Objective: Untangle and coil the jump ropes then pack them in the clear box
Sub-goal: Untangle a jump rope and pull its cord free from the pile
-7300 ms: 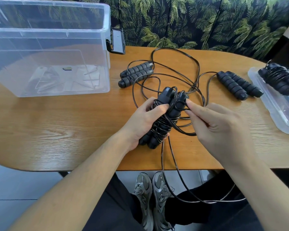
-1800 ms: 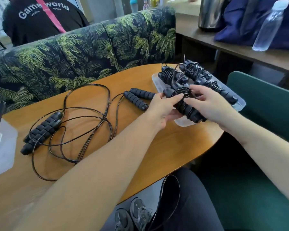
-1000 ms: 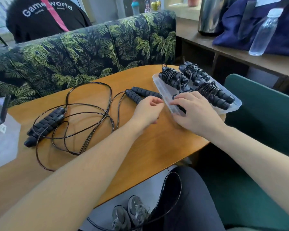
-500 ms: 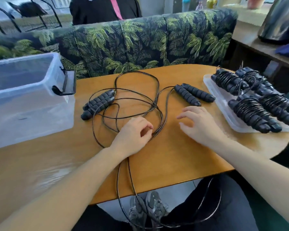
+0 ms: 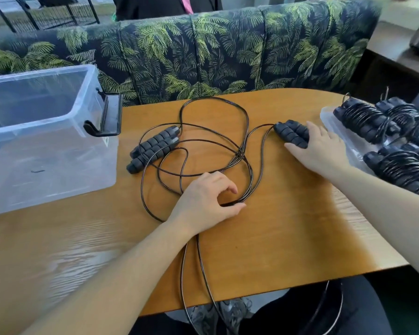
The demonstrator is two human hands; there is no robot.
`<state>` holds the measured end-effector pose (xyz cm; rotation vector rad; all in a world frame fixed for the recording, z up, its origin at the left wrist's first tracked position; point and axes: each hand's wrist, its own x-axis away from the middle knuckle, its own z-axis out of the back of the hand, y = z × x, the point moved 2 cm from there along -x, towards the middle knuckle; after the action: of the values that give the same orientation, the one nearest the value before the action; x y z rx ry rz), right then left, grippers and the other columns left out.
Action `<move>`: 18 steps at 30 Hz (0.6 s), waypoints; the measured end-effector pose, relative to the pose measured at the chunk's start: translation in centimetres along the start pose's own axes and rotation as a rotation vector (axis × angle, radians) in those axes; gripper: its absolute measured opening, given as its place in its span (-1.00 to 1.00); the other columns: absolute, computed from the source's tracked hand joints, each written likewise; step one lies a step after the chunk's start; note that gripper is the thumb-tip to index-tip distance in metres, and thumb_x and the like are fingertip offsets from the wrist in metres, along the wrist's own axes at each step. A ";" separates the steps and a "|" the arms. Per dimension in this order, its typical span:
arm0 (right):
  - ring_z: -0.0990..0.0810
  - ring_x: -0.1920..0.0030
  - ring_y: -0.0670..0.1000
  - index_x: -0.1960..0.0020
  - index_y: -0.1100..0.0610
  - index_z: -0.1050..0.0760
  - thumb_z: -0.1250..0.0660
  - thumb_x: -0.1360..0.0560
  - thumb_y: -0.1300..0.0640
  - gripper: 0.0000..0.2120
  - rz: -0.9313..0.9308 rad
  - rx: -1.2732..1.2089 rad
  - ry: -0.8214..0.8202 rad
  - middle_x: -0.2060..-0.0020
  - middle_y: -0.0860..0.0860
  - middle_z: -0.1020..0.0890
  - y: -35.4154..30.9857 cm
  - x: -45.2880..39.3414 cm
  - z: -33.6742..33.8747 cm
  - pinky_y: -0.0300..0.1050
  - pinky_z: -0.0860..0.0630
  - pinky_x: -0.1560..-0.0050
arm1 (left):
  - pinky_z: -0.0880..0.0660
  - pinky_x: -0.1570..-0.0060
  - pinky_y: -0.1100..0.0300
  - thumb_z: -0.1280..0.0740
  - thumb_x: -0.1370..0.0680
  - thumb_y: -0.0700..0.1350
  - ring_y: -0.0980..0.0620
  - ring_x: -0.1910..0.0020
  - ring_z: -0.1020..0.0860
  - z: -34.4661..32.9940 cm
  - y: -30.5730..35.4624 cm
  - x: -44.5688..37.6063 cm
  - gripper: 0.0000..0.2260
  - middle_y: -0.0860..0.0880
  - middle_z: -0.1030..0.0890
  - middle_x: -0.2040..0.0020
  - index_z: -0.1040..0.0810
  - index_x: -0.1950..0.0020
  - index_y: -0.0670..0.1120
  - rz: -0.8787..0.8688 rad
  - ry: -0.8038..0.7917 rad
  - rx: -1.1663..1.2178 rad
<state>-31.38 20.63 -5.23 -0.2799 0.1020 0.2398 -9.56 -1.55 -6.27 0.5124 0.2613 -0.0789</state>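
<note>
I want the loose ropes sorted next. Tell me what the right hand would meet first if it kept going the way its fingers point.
The right hand points up-left, its fingers already reaching the pair of handles beside the lid. Those come first; whether it touches them yet is unclear.

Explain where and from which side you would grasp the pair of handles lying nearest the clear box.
Grip the pair of handles around their ribbed middles, from above. They lie flat, side by side, so one hand could probably span both; the cords leave their far ends, so the middles are clear.
</note>
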 end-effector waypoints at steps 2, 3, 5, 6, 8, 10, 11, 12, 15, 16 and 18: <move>-0.33 -0.44 0.31 -0.59 0.09 -0.14 -0.28 -0.50 -0.34 -0.17 -0.038 -0.017 -0.014 -0.45 0.23 -0.40 0.4 -0.4 0.2 0.20 -0.28 -0.40 | -0.35 -0.07 0.40 -0.45 -0.50 0.20 0.25 -0.05 -0.42 0.0 0.0 0.0 -0.76 0.25 -0.54 -0.04 -0.62 -0.07 0.11 0.005 0.009 0.006; -0.35 -0.42 0.30 -0.58 0.09 -0.17 -0.31 -0.49 -0.32 -0.18 -0.052 -0.039 -0.040 -0.42 0.23 -0.41 0.4 -0.4 0.3 0.19 -0.33 -0.36 | -0.35 -0.07 0.41 -0.45 -0.50 0.19 0.25 -0.04 -0.43 0.0 0.0 0.0 -0.77 0.25 -0.54 -0.03 -0.62 -0.07 0.11 0.005 0.013 0.007; -0.44 -0.33 0.27 -0.52 0.09 -0.27 -0.34 -0.44 -0.30 -0.21 -0.070 -0.078 -0.106 -0.33 0.22 -0.46 0.3 0.2 0.3 0.15 -0.44 -0.24 | -0.35 -0.05 0.42 -0.44 -0.50 0.17 0.25 -0.04 -0.43 0.0 0.0 0.0 -0.78 0.24 -0.55 -0.02 -0.62 -0.06 0.10 -0.005 0.024 0.005; -0.47 -0.30 0.24 -0.50 0.08 -0.30 -0.36 -0.43 -0.28 -0.23 -0.072 -0.086 -0.131 -0.29 0.19 -0.48 0.3 0.7 0.4 0.13 -0.47 -0.20 | -0.35 -0.05 0.42 -0.44 -0.51 0.16 0.24 -0.03 -0.43 0.0 0.0 0.0 -0.79 0.24 -0.56 -0.02 -0.62 -0.05 0.09 -0.009 0.032 0.014; -0.50 -0.27 0.20 -0.50 0.06 -0.30 -0.40 -0.42 -0.24 -0.25 -0.079 -0.136 -0.160 -0.28 0.14 -0.49 0.3 2.0 0.9 0.10 -0.48 -0.19 | -0.40 -0.05 0.38 -0.42 -0.52 0.14 0.22 -0.02 -0.46 -0.1 0.0 0.1 -0.81 0.23 -0.56 0.01 -0.63 -0.03 0.08 -0.020 0.053 0.030; -0.53 -0.19 0.13 -0.48 0.04 -0.32 -0.43 -0.42 -0.18 -0.29 -0.086 -0.281 -0.157 -0.24 0.07 -0.53 0.5 3.8 1.5 0.05 -0.49 -0.13 | -0.48 0.00 0.30 -0.37 -0.56 0.13 0.17 0.03 -0.51 -0.2 0.0 0.2 -0.82 0.20 -0.57 0.07 -0.63 0.02 0.05 -0.056 0.078 0.027; -0.55 -0.11 0.08 -0.46 0.03 -0.35 -0.44 -0.43 -0.16 -0.33 -0.082 -0.374 -0.146 -0.19 0.02 -0.56 0.6 4.9 1.8 0.01 -0.47 -0.07 | -0.51 0.04 0.25 -0.33 -0.58 0.12 0.16 0.07 -0.52 -0.2 0.2 0.3 -0.81 0.18 -0.57 0.11 -0.63 0.05 0.03 -0.079 0.100 0.032; -0.55 -0.03 0.01 -0.44 0.02 -0.37 -0.45 -0.44 -0.13 -0.37 -0.073 -0.461 -0.131 -0.12 -0.04 -0.57 0.7 6.2 2.2 -0.03 -0.45 -0.02 | -0.51 0.09 0.21 -0.30 -0.60 0.10 0.15 0.12 -0.53 -0.1 0.4 0.4 -0.78 0.16 -0.58 0.15 -0.63 0.10 0.01 -0.111 0.136 0.038; -0.52 0.07 -0.15 -0.43 0.00 -0.37 -0.48 -0.47 -0.08 -0.40 -0.025 -0.611 -0.109 -0.09 -0.07 -0.55 0.4 9.7 3.0 -0.14 -0.40 0.09 | -0.47 0.21 0.14 -0.20 -0.65 0.08 0.17 0.29 -0.44 0.4 0.9 0.8 -0.64 0.17 -0.50 0.33 -0.57 0.28 0.00 -0.205 0.287 -0.016; -0.51 0.05 -0.20 -0.44 -0.02 -0.36 -0.49 -0.46 -0.09 -0.39 -0.009 -0.642 -0.113 -0.11 -0.07 -0.55 0.2 11.0 3.3 -0.20 -0.39 0.12 | -0.43 0.25 0.14 -0.17 -0.66 0.09 0.18 0.36 -0.38 0.5 1.0 0.9 -0.61 0.20 -0.41 0.39 -0.50 0.34 0.05 -0.220 0.310 -0.042; -0.52 0.00 -0.23 -0.43 -0.06 -0.34 -0.50 -0.45 -0.10 -0.37 0.021 -0.689 -0.133 -0.13 -0.08 -0.54 -0.3 13.2 3.6 -0.29 -0.39 0.13 | -0.34 0.30 0.23 -0.13 -0.67 0.12 0.23 0.45 -0.32 0.6 1.7 1.1 -0.56 0.21 -0.29 0.50 -0.37 0.41 0.08 -0.194 0.297 -0.080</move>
<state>-18.33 24.27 -3.49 -0.9463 -0.1150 0.3088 -8.12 -0.40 -5.27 0.4172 0.6023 -0.1807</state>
